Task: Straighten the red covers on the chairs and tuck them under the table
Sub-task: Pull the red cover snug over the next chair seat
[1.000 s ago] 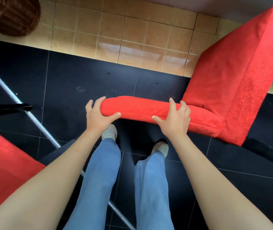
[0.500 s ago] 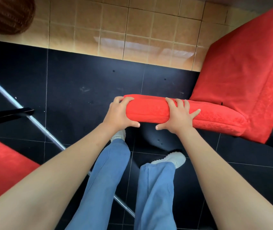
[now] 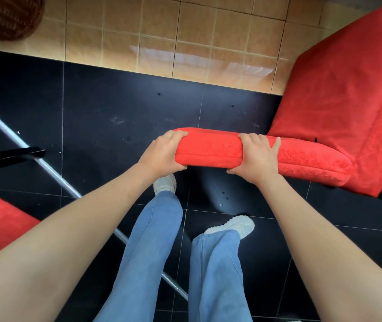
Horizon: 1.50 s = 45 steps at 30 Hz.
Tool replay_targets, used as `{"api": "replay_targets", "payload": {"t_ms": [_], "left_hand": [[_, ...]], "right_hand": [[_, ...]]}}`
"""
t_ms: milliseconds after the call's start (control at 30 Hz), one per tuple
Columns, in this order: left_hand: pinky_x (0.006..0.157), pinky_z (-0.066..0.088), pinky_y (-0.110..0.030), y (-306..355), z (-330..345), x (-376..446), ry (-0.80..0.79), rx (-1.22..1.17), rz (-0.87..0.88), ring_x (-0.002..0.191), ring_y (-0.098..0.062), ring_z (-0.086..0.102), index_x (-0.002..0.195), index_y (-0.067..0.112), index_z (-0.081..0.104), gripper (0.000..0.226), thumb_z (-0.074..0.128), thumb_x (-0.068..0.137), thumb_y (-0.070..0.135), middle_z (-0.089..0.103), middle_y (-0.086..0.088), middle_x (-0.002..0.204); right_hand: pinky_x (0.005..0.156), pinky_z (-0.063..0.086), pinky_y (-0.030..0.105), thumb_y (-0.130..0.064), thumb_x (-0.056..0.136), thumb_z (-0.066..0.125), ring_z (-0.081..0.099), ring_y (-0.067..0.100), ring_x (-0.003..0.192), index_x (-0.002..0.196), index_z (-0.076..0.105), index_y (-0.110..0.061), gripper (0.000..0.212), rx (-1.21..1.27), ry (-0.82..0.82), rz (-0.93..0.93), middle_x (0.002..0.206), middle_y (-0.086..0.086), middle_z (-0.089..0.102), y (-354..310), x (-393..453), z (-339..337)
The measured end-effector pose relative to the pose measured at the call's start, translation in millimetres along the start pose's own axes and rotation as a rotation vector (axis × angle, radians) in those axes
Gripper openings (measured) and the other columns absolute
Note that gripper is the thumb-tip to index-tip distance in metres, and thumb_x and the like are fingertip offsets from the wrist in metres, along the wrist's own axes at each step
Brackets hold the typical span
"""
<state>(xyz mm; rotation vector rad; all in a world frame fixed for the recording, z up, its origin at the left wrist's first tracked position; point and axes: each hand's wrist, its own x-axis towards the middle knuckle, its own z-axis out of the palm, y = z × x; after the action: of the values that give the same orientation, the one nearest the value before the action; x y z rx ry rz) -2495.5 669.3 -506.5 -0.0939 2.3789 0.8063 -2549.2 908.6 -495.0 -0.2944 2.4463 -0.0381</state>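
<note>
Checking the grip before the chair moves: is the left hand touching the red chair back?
Touching. The head view shows the left hand wrapped round the end of the red chair back, fingers over the top edge and thumb beneath.

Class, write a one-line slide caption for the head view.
Both hands, left and right, grip the red-covered chair back above the dark tiled floor.

open black tiled floor (image 3: 120,108) lay beyond the red-covered chair back (image 3: 210,147), hemmed by a slanting chrome bar (image 3: 52,173) left and the red upholstered seat (image 3: 348,108) right.
</note>
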Motion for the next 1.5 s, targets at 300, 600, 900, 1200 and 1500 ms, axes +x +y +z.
{"api": "replay_targets", "payload": {"t_ms": [300, 600, 900, 1200, 1500], "left_hand": [[0.083, 0.046, -0.035, 17.1, -13.1, -3.5, 0.036, 0.089, 0.071, 0.098, -0.029, 0.060, 0.126, 0.011, 0.055, 0.068, 0.082, 0.066, 0.027, 0.059, -0.007, 0.115], [0.070, 0.046, -0.035, 30.0, -41.6, -4.5, 0.039, 0.173, 0.111, 0.078, -0.026, 0.058, 0.099, 0.010, 0.056, 0.041, 0.074, 0.066, 0.024, 0.057, -0.004, 0.089], [0.093, 0.047, -0.032, 20.5, -25.5, -36.8, 0.311, -0.318, -0.029, 0.103, -0.016, 0.063, 0.122, 0.020, 0.062, 0.070, 0.090, 0.058, 0.016, 0.068, 0.004, 0.113], [0.080, 0.048, -0.033, 51.2, -55.6, -42.5, 0.278, -0.248, 0.102, 0.087, -0.019, 0.061, 0.105, 0.012, 0.066, 0.053, 0.091, 0.059, 0.022, 0.067, 0.000, 0.095], [0.089, 0.048, -0.031, 127.0, -101.6, -54.5, 0.418, -0.294, 0.243, 0.099, -0.018, 0.063, 0.114, 0.016, 0.067, 0.066, 0.094, 0.054, 0.026, 0.069, 0.001, 0.105]], "right_hand": [[0.109, 0.021, 0.048, -0.035, 0.059, 0.085, 0.045, 0.025, 0.115, 0.118, 0.055, -0.017, 0.069, 0.000, 0.063, 0.035, 0.115, 0.000, 0.056, 4.0, -8.2, -10.8], [0.083, 0.029, 0.037, -0.040, 0.063, 0.078, 0.050, 0.023, 0.096, 0.093, 0.055, -0.016, 0.045, -0.168, 0.095, -0.066, 0.096, 0.000, 0.057, 2.4, -9.7, -39.3], [0.072, 0.014, 0.032, -0.047, 0.061, 0.075, 0.036, 0.018, 0.073, 0.074, 0.045, -0.019, 0.044, -0.322, 0.089, -0.201, 0.074, -0.005, 0.043, 11.6, -13.2, -64.4], [0.067, 0.007, 0.032, -0.047, 0.057, 0.075, 0.038, 0.019, 0.072, 0.070, 0.046, -0.019, 0.042, -0.294, 0.141, -0.189, 0.071, -0.006, 0.046, 30.7, -31.9, -95.4], [0.069, 0.015, 0.034, -0.046, 0.054, 0.078, 0.042, 0.021, 0.071, 0.066, 0.046, -0.019, 0.044, -0.173, 0.246, -0.115, 0.066, -0.007, 0.044, 66.5, -78.3, -163.0]]}}
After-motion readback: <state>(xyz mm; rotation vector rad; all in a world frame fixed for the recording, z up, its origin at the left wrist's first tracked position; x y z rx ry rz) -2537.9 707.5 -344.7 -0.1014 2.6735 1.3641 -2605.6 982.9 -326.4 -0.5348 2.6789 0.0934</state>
